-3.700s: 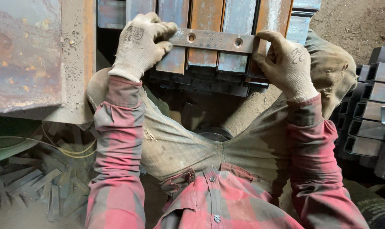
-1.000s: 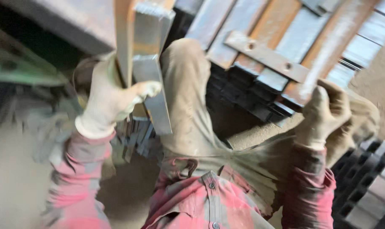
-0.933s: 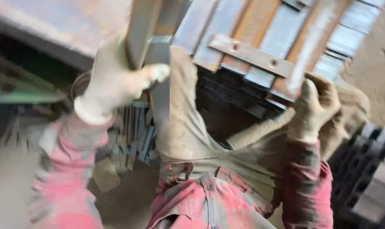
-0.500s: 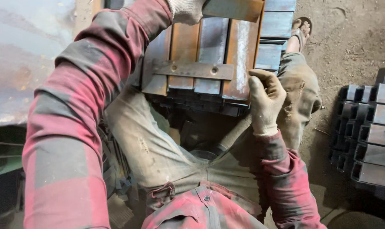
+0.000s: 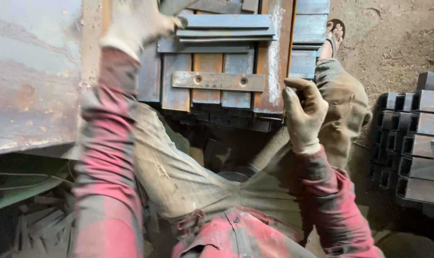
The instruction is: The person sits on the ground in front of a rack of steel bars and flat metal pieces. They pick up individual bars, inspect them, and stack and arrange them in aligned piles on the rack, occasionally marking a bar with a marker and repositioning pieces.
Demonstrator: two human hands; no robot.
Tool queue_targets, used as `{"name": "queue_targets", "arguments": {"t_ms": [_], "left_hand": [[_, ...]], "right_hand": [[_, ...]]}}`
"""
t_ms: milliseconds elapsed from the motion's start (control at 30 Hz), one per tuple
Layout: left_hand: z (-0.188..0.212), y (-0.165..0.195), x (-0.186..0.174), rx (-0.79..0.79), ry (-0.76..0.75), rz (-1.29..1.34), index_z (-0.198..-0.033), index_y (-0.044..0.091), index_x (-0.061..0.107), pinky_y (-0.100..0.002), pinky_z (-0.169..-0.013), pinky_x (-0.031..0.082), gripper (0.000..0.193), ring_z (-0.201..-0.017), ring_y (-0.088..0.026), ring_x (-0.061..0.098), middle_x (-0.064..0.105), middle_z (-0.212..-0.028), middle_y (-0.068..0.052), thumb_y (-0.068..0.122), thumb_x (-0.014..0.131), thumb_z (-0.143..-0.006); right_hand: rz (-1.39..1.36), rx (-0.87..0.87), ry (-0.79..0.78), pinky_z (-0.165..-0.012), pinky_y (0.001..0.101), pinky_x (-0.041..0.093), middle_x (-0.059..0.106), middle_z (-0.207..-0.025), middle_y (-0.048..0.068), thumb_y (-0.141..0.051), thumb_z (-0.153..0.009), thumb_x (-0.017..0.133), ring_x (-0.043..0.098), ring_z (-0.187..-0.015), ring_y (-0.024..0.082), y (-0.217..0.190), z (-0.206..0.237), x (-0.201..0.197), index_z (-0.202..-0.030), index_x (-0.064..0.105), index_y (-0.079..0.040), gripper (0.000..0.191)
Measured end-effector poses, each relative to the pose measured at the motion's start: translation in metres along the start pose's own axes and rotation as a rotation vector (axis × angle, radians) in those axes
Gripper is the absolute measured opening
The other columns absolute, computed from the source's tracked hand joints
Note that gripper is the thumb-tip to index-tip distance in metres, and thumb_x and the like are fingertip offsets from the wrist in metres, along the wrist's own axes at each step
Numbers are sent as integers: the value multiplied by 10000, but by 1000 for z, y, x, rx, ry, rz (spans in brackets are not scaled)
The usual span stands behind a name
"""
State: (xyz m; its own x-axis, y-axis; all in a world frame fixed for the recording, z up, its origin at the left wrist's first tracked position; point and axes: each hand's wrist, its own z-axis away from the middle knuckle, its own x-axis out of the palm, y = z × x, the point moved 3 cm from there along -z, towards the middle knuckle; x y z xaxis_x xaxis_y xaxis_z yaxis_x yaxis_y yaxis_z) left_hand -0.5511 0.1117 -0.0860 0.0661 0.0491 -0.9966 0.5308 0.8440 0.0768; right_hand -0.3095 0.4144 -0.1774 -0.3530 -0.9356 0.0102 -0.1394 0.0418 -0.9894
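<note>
I sit with my knees apart over a stack of rusty flat steel bars (image 5: 274, 57). My left hand (image 5: 133, 21), in a dirty white glove, is raised at the top left and grips the end of a grey steel strip (image 5: 226, 21) lying across the stack. My gloved right hand (image 5: 303, 112) curls around the near right edge of the stack. A short flat bar with two holes (image 5: 218, 81) lies crosswise on the bars between my hands.
A large rusty steel plate (image 5: 30, 76) fills the left. Short square steel tube pieces (image 5: 412, 138) are stacked at the right on the dirt floor (image 5: 393, 38). Metal offcuts (image 5: 40, 224) lie at the lower left. My sandalled foot (image 5: 334, 36) shows beyond the stack.
My left hand swung from the lower left, carrying the grey strip up onto the top of the stack. My right hand shifted to the stack's right edge.
</note>
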Motion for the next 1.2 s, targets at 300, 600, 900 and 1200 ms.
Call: {"name": "queue_targets", "arguments": {"t_ms": [300,600,900,1200], "left_hand": [[14,44,56,342,312,106,-1195,198,740,-381,-697,556,561,-832,-270,719,718,-964,-74,490,900,-743],[14,7,59,248,216,-16,-884,155,725,-417,-879,514,511,-860,-230,680,711,-907,-53,660,795,-932],[56,-9,45,173,275,243,-1140,88,691,-369,-861,566,287,-953,-236,720,736,-1030,-87,275,767,-936],[55,3,62,367,324,330,-1223,112,702,-343,-1000,576,274,-1079,-193,711,740,-1120,-59,275,786,-1019]], "right_hand": [[515,-292,-310,-575,199,402,614,-861,-35,-201,-1143,713,484,-685,12,-8,-113,6,-1307,654,4,268],[590,-153,-361,-601,216,409,614,-835,-17,-124,-1100,760,510,-694,22,6,-122,15,-1265,716,-17,202],[827,-343,-590,-641,290,523,666,-840,79,-218,-991,846,654,-713,153,-17,-105,28,-1372,665,-96,439],[1093,-493,-599,-579,366,502,700,-783,51,-295,-968,831,687,-674,244,-19,-95,66,-1408,643,-156,498]]}}
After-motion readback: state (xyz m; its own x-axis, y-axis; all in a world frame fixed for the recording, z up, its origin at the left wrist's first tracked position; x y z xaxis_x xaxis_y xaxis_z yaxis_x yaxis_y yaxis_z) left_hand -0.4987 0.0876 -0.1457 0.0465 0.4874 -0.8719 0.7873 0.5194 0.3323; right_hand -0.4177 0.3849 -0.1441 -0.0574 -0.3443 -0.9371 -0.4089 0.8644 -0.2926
